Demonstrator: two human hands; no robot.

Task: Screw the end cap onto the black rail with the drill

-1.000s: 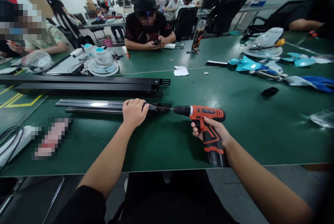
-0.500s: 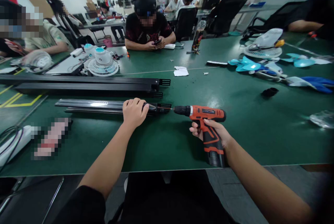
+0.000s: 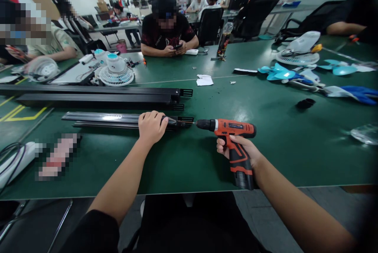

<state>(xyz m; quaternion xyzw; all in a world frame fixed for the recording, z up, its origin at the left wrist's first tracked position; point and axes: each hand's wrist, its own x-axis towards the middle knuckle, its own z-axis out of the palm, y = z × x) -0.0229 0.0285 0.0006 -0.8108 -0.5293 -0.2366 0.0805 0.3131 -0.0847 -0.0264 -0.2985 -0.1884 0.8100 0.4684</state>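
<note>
While left hand [image 3: 152, 126] pins rail [image 3: 103, 119], right hand [image 3: 239, 149] grips drill [image 3: 233, 135].

Near rail [image 3: 100, 119]: crosswise on the table [image 3: 280, 146], left hand [image 3: 152, 126] over its right end.
Drill [image 3: 233, 135]: just right of that end, bit seemingly touching it; right hand [image 3: 240, 148] around the grip.
Two longer rails [image 3: 97, 95]: behind the near rail.
Fan [image 3: 116, 70]: behind those, leftward.
Paper scraps [image 3: 204, 81]: behind, centre.
Fan parts [image 3: 283, 72]: far right.

We log the long black metal rail [image 3: 103, 118] as smooth, with a glossy sheen along its top face. Orange-and-black cordless drill [image 3: 234, 128]: moulded plastic, satin finish. Green surface [image 3: 183, 162]: matt mat, faintly reflective. White scraps [image 3: 204, 81]: paper.
</note>
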